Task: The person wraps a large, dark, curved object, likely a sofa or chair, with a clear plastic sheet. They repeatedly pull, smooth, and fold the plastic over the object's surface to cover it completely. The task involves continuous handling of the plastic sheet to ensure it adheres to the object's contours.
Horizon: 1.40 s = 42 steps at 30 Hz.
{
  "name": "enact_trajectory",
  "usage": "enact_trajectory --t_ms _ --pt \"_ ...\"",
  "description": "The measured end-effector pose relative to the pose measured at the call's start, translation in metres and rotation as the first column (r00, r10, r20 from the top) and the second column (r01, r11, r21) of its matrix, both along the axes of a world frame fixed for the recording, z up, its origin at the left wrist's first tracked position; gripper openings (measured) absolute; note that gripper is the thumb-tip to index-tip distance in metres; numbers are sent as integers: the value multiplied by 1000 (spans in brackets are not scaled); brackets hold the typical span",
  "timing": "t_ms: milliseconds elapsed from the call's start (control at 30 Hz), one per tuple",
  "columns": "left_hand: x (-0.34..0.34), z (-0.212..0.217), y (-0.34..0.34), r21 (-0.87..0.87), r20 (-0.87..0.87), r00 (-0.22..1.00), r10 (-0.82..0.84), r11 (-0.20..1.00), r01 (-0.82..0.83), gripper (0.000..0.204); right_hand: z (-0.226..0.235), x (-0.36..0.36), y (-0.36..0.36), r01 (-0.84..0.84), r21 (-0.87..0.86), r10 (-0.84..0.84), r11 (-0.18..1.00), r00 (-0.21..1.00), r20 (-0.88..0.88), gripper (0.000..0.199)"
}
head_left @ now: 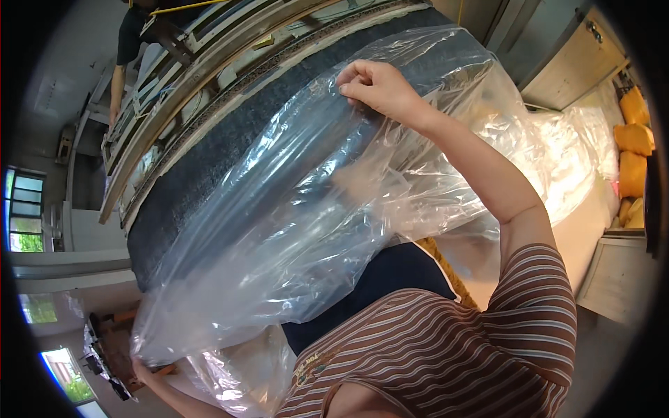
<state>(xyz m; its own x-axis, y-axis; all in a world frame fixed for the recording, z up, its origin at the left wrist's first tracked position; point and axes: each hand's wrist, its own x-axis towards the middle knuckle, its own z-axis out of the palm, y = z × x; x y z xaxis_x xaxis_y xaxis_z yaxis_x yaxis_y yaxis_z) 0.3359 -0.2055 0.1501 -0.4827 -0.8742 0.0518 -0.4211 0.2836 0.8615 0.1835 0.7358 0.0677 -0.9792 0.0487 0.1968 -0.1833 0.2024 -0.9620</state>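
Gripping the low corner of a clear plastic sheet [293, 230], the left hand [143, 373] sits at about eight o'clock near the picture's rim; its fingers curl into the film, though how tightly they press I cannot tell. At ten o'clock stand pale wooden frames [188, 76], leaning in a stack, with another person [129, 42] in a dark shirt behind them at eleven o'clock. Beside the frames a long dark slab [230, 153] runs from seven towards one o'clock, and the sheet lies draped over it, wrinkled and shiny. At twelve o'clock the right hand [380, 87] pinches the sheet's upper edge, fingertips pressed together on the film, arm bare below a striped sleeve [536, 313]. At three o'clock yellow sacks [634, 139] are piled.
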Motion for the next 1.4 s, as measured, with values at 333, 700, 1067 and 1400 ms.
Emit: enact_trajectory --t_ms 333,700,1067,1400 --pt "-176 -11 417 -577 335 465 -820 211 789 18 32 56 -2 21 175 -23 984 1000 13 36" --pt "-189 -39 771 -231 -165 -340 -926 -299 926 16 40 78 -9 -134 -442 249 887 945 212 53" --pt "-154 -73 769 271 -807 131 -576 -164 948 7 45 43 63 262 790 183 555 888 -422 15" --pt "-146 -28 648 326 -426 643 -637 555 765 54 -15 125 2 -258 745 352 615 936 33 27"
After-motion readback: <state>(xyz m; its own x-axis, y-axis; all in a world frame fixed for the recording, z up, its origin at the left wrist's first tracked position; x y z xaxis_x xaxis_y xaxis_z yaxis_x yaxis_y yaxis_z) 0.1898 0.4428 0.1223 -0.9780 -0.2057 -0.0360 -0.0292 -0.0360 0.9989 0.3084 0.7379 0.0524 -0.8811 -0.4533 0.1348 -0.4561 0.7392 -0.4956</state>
